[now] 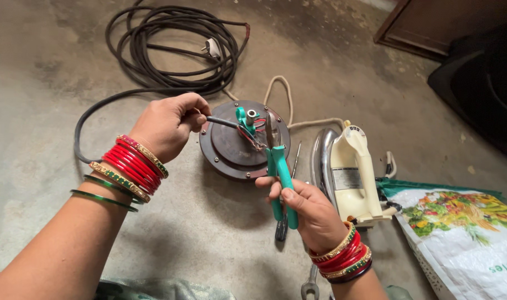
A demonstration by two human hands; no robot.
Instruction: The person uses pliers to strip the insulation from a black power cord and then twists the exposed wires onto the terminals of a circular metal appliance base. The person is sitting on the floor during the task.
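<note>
The round brown motor unit (231, 147) is lying flat on the concrete floor (53, 72) in the middle of the scene, its red and dark wires (248, 135) bunching up beside a green fitting (242, 116) on top. The person's right hand (309, 208) is wrapping its fingers around the teal handles of a pair of pliers (279, 172), and the metal nose is pointing away, right in among those wires — whether it is actually biting one, the view is not showing. The left hand (167, 125) is closing into a pinch on the black cable (217, 121), just left of the unit, holding it taut toward the fitting.

To do this well, the pliers would best be gripping only the bared end, with the cable kept straight and steady — a slip could nick the thin red leads beside it.

Further out, a screwdriver (286, 214) is lying on the floor beneath the pliers, a cream electric iron (351, 175) is resting on its side just right of the unit, and a printed white sack (465, 233) is sitting at the near right. At the far left, the cable's remaining length is lying in a coil (170, 50) with a white plug (212, 49).
</note>
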